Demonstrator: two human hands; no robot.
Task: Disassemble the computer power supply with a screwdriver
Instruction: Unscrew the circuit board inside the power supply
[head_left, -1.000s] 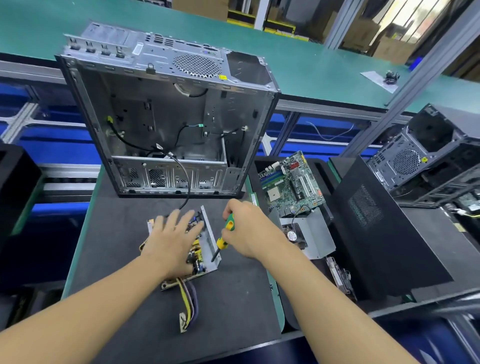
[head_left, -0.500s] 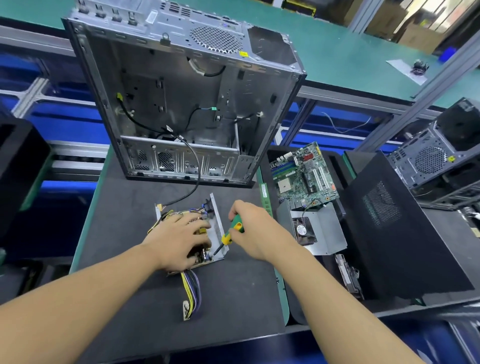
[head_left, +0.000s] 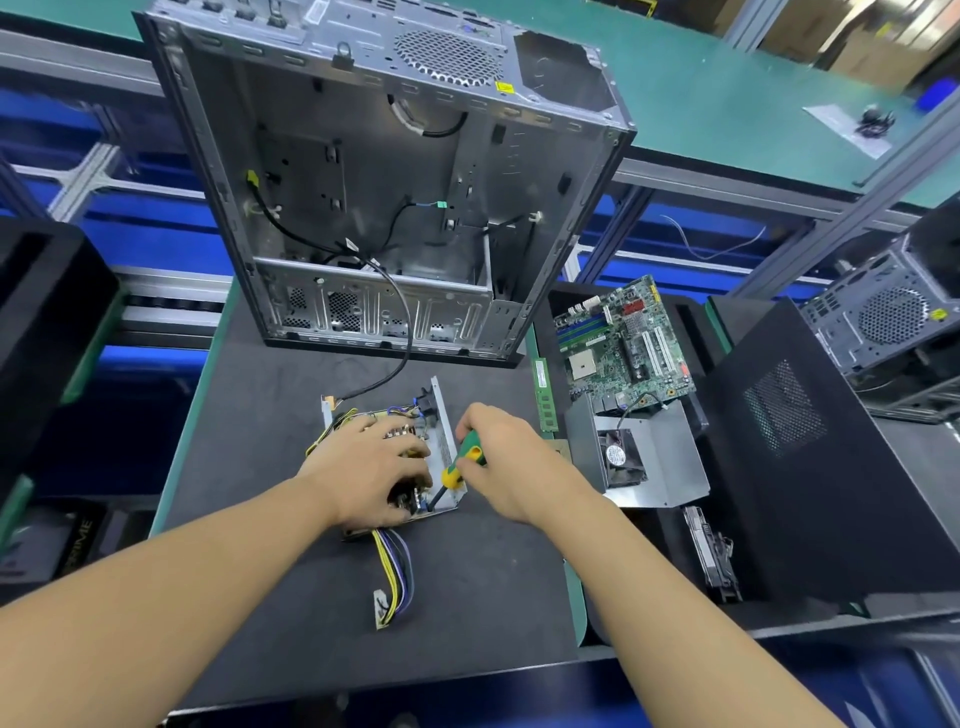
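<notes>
The opened power supply (head_left: 441, 431) lies on the black mat, a grey metal tray with its circuit board exposed and a bundle of yellow, blue and black wires (head_left: 392, 577) trailing toward me. My left hand (head_left: 371, 470) rests flat on the board and covers most of it. My right hand (head_left: 501, 460) grips the green and yellow screwdriver (head_left: 460, 465). Its shaft slants down and left, with the tip at the tray's near right corner, beside my left fingertips.
An empty grey computer case (head_left: 374, 197) stands open just behind the power supply, a black cable running from it. To the right lie a memory stick (head_left: 544, 395), a green motherboard (head_left: 621, 340), a metal cover with a small fan (head_left: 644, 457) and a black side panel (head_left: 810, 447).
The view has tilted down and closer. My left hand's fingers have curled down a little over the board, and the screwdriver tip has stayed at the tray's near right corner.
</notes>
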